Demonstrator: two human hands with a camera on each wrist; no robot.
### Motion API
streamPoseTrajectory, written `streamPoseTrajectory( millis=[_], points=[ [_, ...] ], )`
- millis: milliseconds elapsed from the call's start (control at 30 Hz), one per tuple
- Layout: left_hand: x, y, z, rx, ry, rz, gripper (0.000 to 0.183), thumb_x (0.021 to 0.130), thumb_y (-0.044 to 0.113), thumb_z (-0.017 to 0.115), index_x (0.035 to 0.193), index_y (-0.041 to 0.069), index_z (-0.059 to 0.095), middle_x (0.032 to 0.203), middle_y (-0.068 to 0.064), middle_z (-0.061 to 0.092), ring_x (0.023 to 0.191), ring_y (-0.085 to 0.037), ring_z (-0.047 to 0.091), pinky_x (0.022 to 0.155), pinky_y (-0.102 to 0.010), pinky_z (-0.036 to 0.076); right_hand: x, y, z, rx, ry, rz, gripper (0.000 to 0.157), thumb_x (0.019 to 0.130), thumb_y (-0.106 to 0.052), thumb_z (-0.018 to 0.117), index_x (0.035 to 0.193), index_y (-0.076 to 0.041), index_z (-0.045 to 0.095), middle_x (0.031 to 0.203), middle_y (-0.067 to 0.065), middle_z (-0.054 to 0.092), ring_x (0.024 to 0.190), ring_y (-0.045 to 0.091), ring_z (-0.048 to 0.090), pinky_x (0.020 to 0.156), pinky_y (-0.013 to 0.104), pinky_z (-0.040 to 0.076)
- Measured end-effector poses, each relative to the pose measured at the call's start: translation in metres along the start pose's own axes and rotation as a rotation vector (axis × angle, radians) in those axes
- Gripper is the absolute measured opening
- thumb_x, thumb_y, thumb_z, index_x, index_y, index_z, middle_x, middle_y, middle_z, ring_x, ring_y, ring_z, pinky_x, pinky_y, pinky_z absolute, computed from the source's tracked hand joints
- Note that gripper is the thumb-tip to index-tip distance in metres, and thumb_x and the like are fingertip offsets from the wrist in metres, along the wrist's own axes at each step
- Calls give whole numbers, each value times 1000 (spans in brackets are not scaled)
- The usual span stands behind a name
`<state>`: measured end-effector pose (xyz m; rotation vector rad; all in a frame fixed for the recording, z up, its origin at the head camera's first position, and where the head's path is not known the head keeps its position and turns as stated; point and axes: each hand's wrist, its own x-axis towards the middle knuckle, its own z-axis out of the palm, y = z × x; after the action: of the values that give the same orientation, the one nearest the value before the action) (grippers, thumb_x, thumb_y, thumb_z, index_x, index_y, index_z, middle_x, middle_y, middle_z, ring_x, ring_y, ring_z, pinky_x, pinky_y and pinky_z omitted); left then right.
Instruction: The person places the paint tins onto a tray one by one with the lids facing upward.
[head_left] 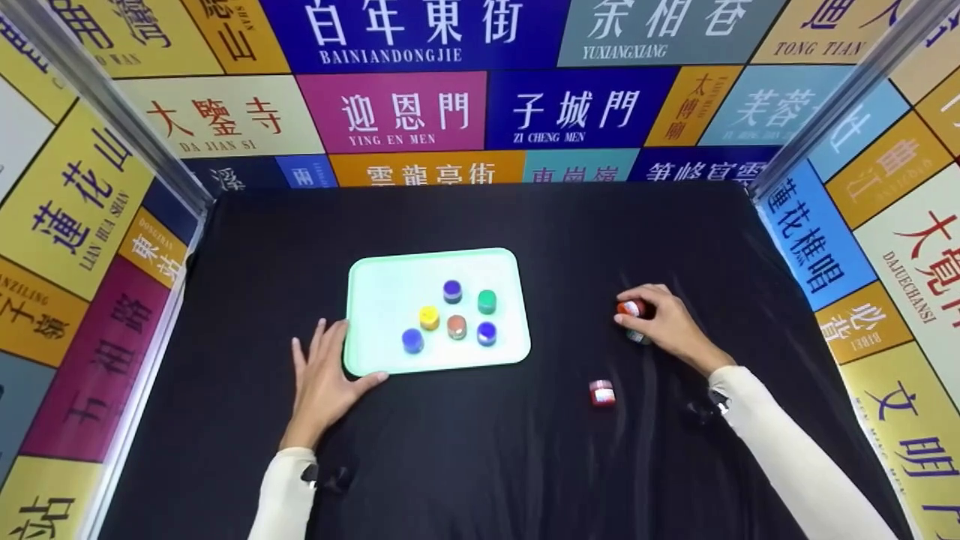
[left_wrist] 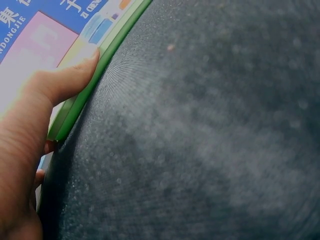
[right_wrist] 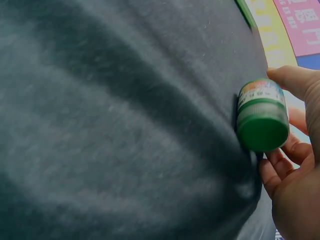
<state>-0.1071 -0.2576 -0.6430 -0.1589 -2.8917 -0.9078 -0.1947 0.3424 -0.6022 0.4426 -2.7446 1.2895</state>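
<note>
My right hand [head_left: 664, 322] pinches a small red-orange paint jar [head_left: 630, 307] between thumb and fingers, right of the tray. Just below it, partly covered by that hand, is a green paint jar [head_left: 637, 337]. In the right wrist view this green jar [right_wrist: 262, 117] with a white label fills the space by the thumb and hides the red-orange one. My left hand [head_left: 326, 379] rests at the near left corner of the pale green tray [head_left: 382, 285], fingers spread. Its thumb lies over the tray's green rim [left_wrist: 80, 97] in the left wrist view.
Several paint jars stand on the tray: purple [head_left: 452, 291], green [head_left: 487, 301], yellow [head_left: 428, 318], brown [head_left: 457, 326] and two blue ones. A red jar [head_left: 602, 393] sits on the black cloth [head_left: 465, 450], nearer me. Panels with printed signs [head_left: 405, 112] enclose the table's back and sides.
</note>
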Motion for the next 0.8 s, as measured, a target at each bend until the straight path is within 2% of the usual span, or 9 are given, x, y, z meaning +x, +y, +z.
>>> streamPoseTrajectory(
  millis=[200, 367, 600, 800],
  points=[
    [-1, 0, 0, -3, 12, 7, 118, 82, 69, 88, 170, 6, 39, 173, -18, 42, 169, -41, 16, 133, -66, -9, -6, 6, -6, 3, 8, 30, 32, 91, -11, 92, 120, -3, 82, 117, 14, 78, 112, 21, 57, 96, 22, 41],
    [0, 0, 0, -7, 15, 11, 118, 83, 69, 88, 170, 7, 39, 174, -18, 41, 169, -40, 16, 133, -66, -10, -10, 9, -13, 13, 8, 95, 32, 96, -18, 89, 124, -6, 81, 120, 13, 77, 111, 18, 57, 96, 28, 43],
    [-1, -1, -1, -5, 4, -1, 119, 82, 69, 88, 171, 7, 37, 175, -17, 40, 170, -39, 13, 133, -64, -11, -13, 10, -18, 52, -13, 141, 34, 98, -21, 87, 129, -6, 80, 124, 17, 74, 113, 25, 59, 96, 29, 45],
    [-1, 0, -1, -5, 7, 1, 119, 82, 68, 88, 171, 7, 38, 175, -16, 40, 170, -39, 14, 133, -64, -11, -15, -29, -25, 105, -19, 129, 34, 96, 2, 82, 129, 11, 74, 123, 33, 72, 113, 46, 57, 97, 41, 46]
  ],
)
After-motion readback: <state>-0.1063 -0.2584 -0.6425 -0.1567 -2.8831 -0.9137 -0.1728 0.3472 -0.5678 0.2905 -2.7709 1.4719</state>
